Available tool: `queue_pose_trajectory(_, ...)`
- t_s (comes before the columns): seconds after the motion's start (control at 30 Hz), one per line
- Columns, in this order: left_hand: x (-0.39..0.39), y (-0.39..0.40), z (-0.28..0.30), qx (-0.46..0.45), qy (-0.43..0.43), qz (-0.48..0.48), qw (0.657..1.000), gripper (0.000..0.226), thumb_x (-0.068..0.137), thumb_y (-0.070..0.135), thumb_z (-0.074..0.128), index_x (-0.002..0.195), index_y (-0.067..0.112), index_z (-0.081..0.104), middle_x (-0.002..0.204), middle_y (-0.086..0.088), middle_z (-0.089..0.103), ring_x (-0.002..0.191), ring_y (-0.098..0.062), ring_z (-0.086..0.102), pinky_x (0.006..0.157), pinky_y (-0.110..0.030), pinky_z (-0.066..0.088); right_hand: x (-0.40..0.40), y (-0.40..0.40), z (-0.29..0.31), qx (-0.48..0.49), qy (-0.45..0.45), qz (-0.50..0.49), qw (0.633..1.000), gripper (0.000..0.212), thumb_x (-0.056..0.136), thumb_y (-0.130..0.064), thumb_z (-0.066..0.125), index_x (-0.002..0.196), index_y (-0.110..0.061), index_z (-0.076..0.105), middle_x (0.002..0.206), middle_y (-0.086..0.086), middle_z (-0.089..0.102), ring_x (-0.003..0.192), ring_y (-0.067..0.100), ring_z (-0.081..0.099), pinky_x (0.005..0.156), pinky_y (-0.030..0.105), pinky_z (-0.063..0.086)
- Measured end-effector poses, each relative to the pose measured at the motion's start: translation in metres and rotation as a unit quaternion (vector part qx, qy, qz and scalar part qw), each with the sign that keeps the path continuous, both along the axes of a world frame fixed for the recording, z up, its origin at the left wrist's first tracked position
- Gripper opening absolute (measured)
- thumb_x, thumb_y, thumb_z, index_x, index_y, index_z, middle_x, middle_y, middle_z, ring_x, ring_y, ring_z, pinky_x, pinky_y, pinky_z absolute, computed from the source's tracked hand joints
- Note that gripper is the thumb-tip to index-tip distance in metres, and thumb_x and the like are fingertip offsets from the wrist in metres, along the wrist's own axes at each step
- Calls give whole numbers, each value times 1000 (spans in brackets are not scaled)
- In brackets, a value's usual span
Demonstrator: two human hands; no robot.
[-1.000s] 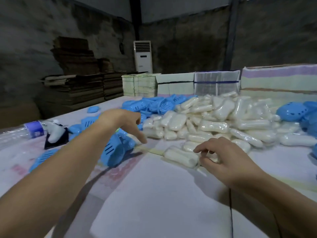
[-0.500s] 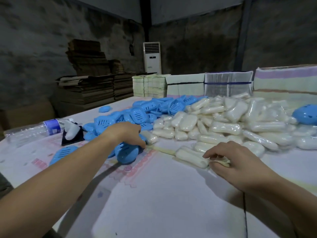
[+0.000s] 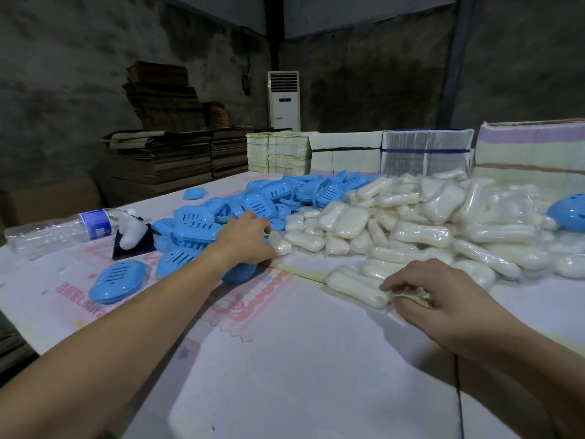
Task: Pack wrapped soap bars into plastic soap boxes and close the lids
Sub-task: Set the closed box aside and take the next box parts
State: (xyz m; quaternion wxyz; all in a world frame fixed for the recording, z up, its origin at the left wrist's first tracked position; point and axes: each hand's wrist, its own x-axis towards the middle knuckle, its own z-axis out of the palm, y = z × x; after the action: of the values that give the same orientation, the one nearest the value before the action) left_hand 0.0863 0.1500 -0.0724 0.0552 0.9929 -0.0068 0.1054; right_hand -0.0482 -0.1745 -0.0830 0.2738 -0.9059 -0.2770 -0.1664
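Soap bars (image 3: 421,232) lie heaped on the counter (image 3: 285,359) beside blue soap boxes (image 3: 202,229). Head view: left hand (image 3: 245,237) has slid forward, fingers curled onto a box (image 3: 239,272); its grip cannot be told. Right hand (image 3: 443,296) still pinches one wrapped bar (image 3: 356,289).

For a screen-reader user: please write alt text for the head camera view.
Two bare arms reach across a white table: the left hand rests on a blue soap box beside a blue pile, the right hand touches a wrapped soap bar before a white heap.
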Motion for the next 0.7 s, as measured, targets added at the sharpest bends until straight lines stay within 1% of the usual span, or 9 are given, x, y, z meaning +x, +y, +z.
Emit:
queue_pose_trajectory(0.07, 6, 6, 3, -56, -2, 12, 998, 58, 72, 41, 74, 126, 30, 57, 128, -2, 44, 116, -29, 49, 92, -41, 48, 0, 1, 1, 3, -2, 0, 1000, 32, 84, -19, 68, 88, -49, 61, 91, -18, 66, 99, -2, 49, 83, 8, 33)
queue_pose_trajectory(0.13, 12, 12, 5, -105, -9, 19, 994, 64, 68, 38, 80, 126, 30, 57, 124, -1, 44, 111, -24, 49, 86, -36, 45, 1, 0, 0, 3, -4, -1, 1000, 32, 84, -18, 68, 87, -49, 61, 91, -18, 66, 99, -2, 49, 83, 7, 32)
queue_pose_trajectory(0.23, 18, 18, 7, -184, -30, 29, 982, 56, 68, 35, 81, 119, 30, 58, 118, -1, 53, 97, -19, 52, 72, -30, 42, 1, 1, 0, 0, -3, -2, 1000, 31, 84, -18, 69, 87, -48, 63, 89, -20, 66, 97, -3, 49, 82, 8, 33)
queue_pose_trajectory(0.3, 21, 18, 5, -274, -53, 39, 960, 48, 71, 35, 79, 114, 30, 58, 116, -1, 57, 94, -18, 54, 65, -27, 39, 1, 2, 0, -1, -5, -2, 1000, 30, 83, -18, 69, 87, -48, 63, 88, -20, 65, 97, -2, 49, 82, 9, 33)
queue_pose_trajectory(0.37, 26, 8, 1, -344, -71, 29, 936, 46, 73, 35, 78, 114, 30, 57, 118, 1, 54, 100, -18, 53, 71, -28, 38, 2, 4, -1, -1, -3, -1, 1000, 31, 82, -18, 69, 87, -48, 64, 88, -19, 65, 96, -1, 50, 82, 10, 33)
queue_pose_trajectory(0.47, 36, -20, -1, -354, -79, -19, 932, 53, 75, 34, 78, 121, 29, 53, 126, 0, 47, 110, -18, 47, 86, -30, 38, 3, 2, -2, -3, 1, -4, 1000, 30, 82, -18, 69, 86, -47, 64, 88, -20, 65, 97, 0, 51, 84, 14, 35)
queue_pose_trajectory(0.57, 41, -40, 3, -391, -91, -46, 915, 62, 75, 31, 79, 129, 31, 50, 133, 0, 41, 116, -18, 46, 91, -31, 37, 4, -3, -3, -2, -6, -11, 1000, 27, 82, -18, 69, 88, -44, 67, 88, -18, 67, 98, 0, 52, 84, 13, 36)
queue_pose_trajectory(0.63, 41, -46, 4, -383, -125, -59, 913, 62, 75, 34, 77, 130, 37, 48, 137, 4, 38, 121, -18, 46, 97, -34, 36, 5, -5, -3, -1, -9, -13, 1000, 26, 82, -18, 69, 90, -42, 68, 88, -17, 67, 98, 0, 51, 83, 11, 35)
queue_pose_trajectory(0.7, 38, -53, 6, -350, -173, -62, 919, 59, 76, 43, 72, 129, 45, 45, 140, 11, 34, 124, -17, 47, 106, -42, 31, 5, -5, -4, -6, -2, -12, 1000, 26, 83, -18, 68, 89, -43, 67, 89, -17, 66, 98, -1, 50, 83, 10, 34)
